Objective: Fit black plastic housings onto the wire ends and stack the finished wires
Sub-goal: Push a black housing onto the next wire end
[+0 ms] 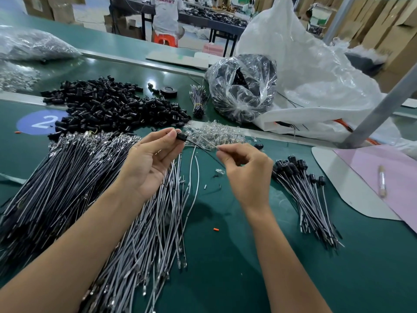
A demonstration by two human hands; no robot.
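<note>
The housing [181, 137] was pinched in the fingers of my left hand [149, 163], up over the bench [225, 256]. The fingers of my right hand [246, 172] pinched a thin wire [200, 145] just beside it. Bare wires [79, 181] lay on the left, finished wires [302, 190] on the right.

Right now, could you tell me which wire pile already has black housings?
The small pile right of the right hand; its far ends carry black housings, while the big pile shows bare terminals.

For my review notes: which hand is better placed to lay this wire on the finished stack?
Likely the right hand: it pinches the wire, finished stack beside it; left hand holds the housing.
</note>
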